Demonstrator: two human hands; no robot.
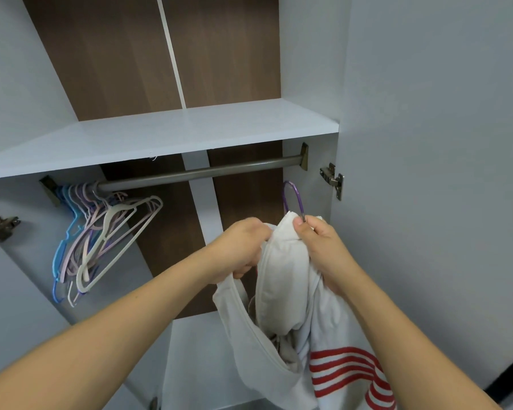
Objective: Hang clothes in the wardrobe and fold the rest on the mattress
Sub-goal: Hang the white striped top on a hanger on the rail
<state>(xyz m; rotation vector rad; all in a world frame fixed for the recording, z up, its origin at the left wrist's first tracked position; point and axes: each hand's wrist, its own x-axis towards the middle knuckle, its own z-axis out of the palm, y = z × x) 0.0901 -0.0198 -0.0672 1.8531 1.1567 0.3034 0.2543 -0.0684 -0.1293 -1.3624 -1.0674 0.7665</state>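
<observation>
A white garment (282,279) with red stripes low on its right side hangs between my hands, in front of the open wardrobe. Its collar sits on a purple hanger (292,196) whose hook sticks up just below the rail (196,174). My right hand (320,247) pinches the base of the hook together with the collar. My left hand (243,247) grips the garment's left shoulder edge. The rest of the hanger is hidden inside the cloth.
A bunch of several empty pastel hangers (101,232) hangs at the rail's left end. A white shelf (160,137) runs above the rail. The open door (427,173) stands close on the right, with a hinge (333,179) beside my hand.
</observation>
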